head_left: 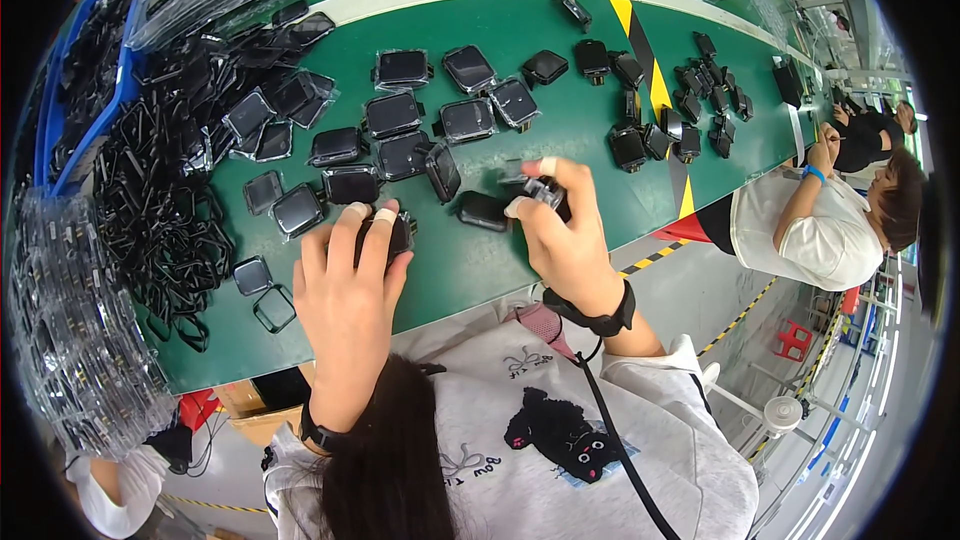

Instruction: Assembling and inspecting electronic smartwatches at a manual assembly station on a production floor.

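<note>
My left hand (345,290) is low over the near part of the green table (520,285), its fingers curled round a black square watch-like unit (402,236) that they partly cover. To the right, my right hand (572,240) pinches a small dark unit (545,192) with shiny, clear bits on it; its exact kind is hard to make out. A dark rounded unit (484,210) lies just beside my right fingertips. Between the hands another black square unit (443,172) stands tilted on edge. Several film-wrapped square units (394,114) are grouped beyond my left hand.
At the left lie a heap of black frames (175,230) and piled wrapped screens (275,105), beside a blue bin (95,130). Small dark units (628,148) sit near yellow-black tape (650,70). A co-worker (835,210) sits farther along the table.
</note>
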Action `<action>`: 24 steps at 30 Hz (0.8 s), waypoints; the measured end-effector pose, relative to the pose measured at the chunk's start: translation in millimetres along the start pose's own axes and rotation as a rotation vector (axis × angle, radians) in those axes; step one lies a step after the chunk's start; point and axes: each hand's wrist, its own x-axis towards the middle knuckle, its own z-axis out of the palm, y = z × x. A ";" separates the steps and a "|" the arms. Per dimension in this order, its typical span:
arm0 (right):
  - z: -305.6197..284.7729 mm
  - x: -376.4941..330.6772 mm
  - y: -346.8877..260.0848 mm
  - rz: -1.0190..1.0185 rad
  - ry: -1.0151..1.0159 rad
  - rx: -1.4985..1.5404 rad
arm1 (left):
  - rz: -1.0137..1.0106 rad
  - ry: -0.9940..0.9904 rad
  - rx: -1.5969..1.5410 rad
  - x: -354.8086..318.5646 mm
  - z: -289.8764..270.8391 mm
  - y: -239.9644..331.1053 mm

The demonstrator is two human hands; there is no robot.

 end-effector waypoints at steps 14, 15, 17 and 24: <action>-24.1 23.1 -9.3 0.330 -0.224 -0.015 | 0.004 0.142 0.017 -9.6 16.8 -5.6; -21.7 22.9 -11.9 0.336 -0.234 -0.012 | -0.002 0.144 0.022 -10.1 17.1 -5.9; -19.4 22.9 -19.8 0.311 -0.254 -0.075 | 0.006 0.139 0.052 -10.6 17.2 -6.0; -10.0 18.8 -30.2 0.314 -0.296 -0.107 | 0.050 0.156 0.099 -16.0 17.7 -5.3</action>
